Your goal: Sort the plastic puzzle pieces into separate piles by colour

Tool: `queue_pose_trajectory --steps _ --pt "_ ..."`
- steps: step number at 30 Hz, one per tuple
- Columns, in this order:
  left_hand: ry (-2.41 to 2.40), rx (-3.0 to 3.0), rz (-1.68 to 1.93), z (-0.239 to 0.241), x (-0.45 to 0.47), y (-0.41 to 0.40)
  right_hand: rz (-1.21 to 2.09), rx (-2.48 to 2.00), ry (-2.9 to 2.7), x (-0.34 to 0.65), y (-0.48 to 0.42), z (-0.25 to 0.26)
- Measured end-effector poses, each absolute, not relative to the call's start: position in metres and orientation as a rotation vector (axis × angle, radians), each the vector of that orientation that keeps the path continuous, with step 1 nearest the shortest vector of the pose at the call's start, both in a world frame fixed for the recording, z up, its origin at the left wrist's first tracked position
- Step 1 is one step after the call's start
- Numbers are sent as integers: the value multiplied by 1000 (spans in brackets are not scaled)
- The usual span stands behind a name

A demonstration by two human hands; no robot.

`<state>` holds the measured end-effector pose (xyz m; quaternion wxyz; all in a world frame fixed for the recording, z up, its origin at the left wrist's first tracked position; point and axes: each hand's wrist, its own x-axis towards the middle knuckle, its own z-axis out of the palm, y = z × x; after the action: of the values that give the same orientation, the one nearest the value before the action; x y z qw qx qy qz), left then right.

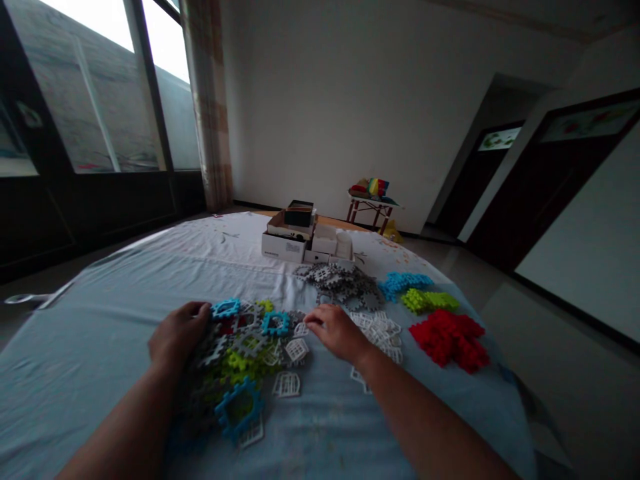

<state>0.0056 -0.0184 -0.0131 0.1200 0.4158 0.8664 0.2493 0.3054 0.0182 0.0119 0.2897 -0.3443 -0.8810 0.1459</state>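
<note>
Fingers of my right hand are bunched narrow; what they or the left hand hold, I can't tell. Between both: one mixed pile, three blue frames included; five single-colour piles lie beyond and rightward.

You are in what looks like a home: a patterned curtain hangs beside tall windows at your left, a plain pale wall closes the far side, dark doors with decorated glass panes stand at right, and a household tablecloth dresses your bench.
</note>
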Motion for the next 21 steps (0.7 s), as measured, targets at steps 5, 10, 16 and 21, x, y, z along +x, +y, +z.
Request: queue_pose_trajectory --steps 5,10,16,21 --pt "2536 1218 729 -16 3 -16 384 -1017 -2167 364 18 30" --pt "2544 1219 749 -20 1 -13 246 -1148 -2002 394 15 25" --pt "2540 1251 802 -20 3 -15 391 -912 -2301 331 -30 21" --pt "2533 1256 815 -19 2 -17 313 -811 -2516 272 -64 9"
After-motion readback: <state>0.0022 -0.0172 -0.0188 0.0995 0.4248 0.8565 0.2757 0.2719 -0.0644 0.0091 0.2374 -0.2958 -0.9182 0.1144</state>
